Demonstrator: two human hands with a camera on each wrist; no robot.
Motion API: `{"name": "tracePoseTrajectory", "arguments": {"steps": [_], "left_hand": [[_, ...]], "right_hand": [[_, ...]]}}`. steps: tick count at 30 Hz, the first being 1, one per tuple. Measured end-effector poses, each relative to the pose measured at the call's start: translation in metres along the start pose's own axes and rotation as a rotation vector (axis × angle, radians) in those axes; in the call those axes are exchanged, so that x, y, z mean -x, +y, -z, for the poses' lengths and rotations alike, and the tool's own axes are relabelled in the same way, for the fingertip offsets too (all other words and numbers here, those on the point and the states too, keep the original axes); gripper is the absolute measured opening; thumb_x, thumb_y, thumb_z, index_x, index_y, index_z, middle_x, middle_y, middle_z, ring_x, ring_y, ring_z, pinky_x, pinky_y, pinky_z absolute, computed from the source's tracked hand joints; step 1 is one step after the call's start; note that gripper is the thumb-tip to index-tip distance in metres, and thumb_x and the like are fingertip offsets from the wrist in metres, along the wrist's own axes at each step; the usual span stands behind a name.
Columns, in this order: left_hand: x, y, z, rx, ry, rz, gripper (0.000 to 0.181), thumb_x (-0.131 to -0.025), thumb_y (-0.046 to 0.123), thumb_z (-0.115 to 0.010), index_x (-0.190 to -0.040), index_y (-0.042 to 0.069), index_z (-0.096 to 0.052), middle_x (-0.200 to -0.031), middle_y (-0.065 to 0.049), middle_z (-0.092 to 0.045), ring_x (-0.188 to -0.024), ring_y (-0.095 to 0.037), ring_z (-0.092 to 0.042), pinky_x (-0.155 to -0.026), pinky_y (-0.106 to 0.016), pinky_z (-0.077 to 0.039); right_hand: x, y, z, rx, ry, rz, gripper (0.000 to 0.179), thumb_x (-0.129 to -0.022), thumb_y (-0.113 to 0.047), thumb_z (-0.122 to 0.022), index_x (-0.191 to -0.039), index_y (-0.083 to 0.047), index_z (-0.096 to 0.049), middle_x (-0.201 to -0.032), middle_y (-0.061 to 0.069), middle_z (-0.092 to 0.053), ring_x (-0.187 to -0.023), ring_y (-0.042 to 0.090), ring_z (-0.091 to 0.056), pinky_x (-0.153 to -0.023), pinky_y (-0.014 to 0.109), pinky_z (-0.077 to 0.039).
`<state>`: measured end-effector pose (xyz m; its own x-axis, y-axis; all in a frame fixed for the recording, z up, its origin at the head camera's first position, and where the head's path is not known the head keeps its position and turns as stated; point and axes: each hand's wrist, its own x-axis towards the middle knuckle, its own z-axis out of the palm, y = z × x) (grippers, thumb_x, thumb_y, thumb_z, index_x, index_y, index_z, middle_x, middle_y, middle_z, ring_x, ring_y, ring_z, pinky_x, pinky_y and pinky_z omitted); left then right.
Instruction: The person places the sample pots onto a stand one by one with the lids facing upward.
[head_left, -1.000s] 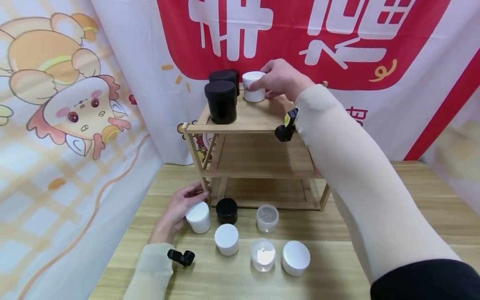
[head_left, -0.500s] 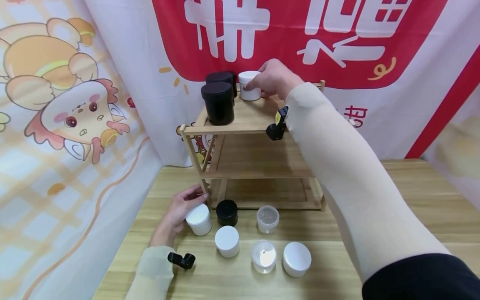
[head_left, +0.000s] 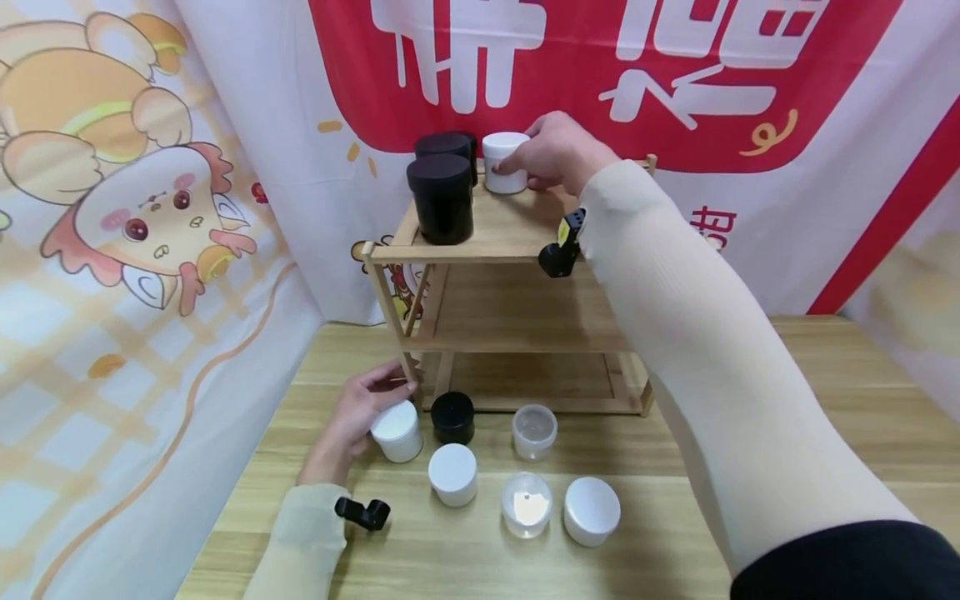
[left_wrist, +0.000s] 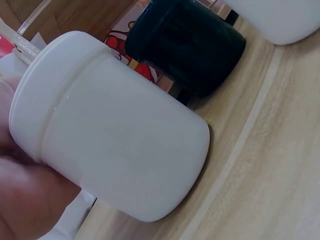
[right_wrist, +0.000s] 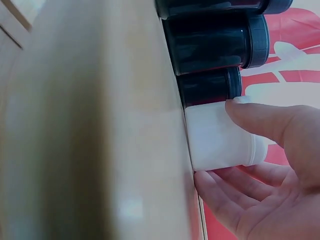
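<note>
On the top shelf of a three-tier wooden rack (head_left: pixel 525 344), my right hand (head_left: pixel 562 154) grips a white lidded jar (head_left: pixel 505 171) between thumb and fingers. In the right wrist view that jar stands upright on the board, beside a small black jar (right_wrist: pixel 207 89). Two larger black jars (head_left: pixel 442 204) stand to its left. My left hand (head_left: pixel 356 417) is low at the rack's front left leg, its thumb and fingers around the leg; the fingertips are partly hidden. Right beside that hand stands another white jar (left_wrist: pixel 125 135) on the table.
Before the rack stand a short black jar (head_left: pixel 453 418), a white jar (head_left: pixel 453 475), a clear tub (head_left: pixel 535 433), a second clear tub (head_left: pixel 527 506) and a white jar (head_left: pixel 592 511). A printed cloth (head_left: pixel 277 167) hangs behind and at the left.
The head view shifts slightly. My right hand stays on the white jar on the top shelf, and my left hand stays at the rack's leg.
</note>
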<state>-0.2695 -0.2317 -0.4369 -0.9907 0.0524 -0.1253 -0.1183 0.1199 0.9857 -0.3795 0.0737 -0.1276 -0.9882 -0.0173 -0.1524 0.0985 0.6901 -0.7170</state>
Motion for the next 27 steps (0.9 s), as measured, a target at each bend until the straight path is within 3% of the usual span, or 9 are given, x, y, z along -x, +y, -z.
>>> {"name": "tracePoseTrajectory", "arguments": {"steps": [7,13,27], "left_hand": [[-0.0019,0.0015,-0.0005,0.023,0.004,-0.01,0.062,-0.1,0.01,-0.075,-0.158,0.008,-0.053,-0.155,-0.023,-0.06,-0.115,-0.012,-0.07,-0.093,-0.024,-0.06],[0.0,-0.0004,0.0003,0.041,-0.005,0.004,0.062,-0.099,0.006,-0.074,-0.157,0.006,-0.052,-0.152,-0.022,-0.062,-0.112,-0.011,-0.071,-0.091,-0.024,-0.061],[0.0011,0.0012,-0.0004,0.001,0.003,-0.003,0.062,-0.099,0.011,-0.076,-0.157,0.007,-0.053,-0.154,-0.023,-0.061,-0.112,-0.012,-0.071,-0.092,-0.024,-0.06]], "right_hand": [[0.0005,-0.0029,0.0033,-0.042,0.011,-0.023,0.062,-0.097,-0.037,-0.08,-0.152,-0.021,-0.055,-0.152,0.0,-0.053,-0.128,0.019,-0.057,-0.104,0.025,-0.057],[-0.0014,-0.0043,-0.0005,-0.088,0.006,-0.048,0.069,-0.096,-0.035,-0.081,-0.157,-0.025,-0.05,-0.162,-0.001,-0.049,-0.136,0.02,-0.053,-0.108,0.027,-0.056],[-0.0046,0.0001,-0.0059,-0.128,0.03,-0.036,0.075,-0.095,-0.038,-0.081,-0.161,-0.034,-0.046,-0.162,-0.002,-0.049,-0.13,0.019,-0.054,-0.105,0.026,-0.054]]}}
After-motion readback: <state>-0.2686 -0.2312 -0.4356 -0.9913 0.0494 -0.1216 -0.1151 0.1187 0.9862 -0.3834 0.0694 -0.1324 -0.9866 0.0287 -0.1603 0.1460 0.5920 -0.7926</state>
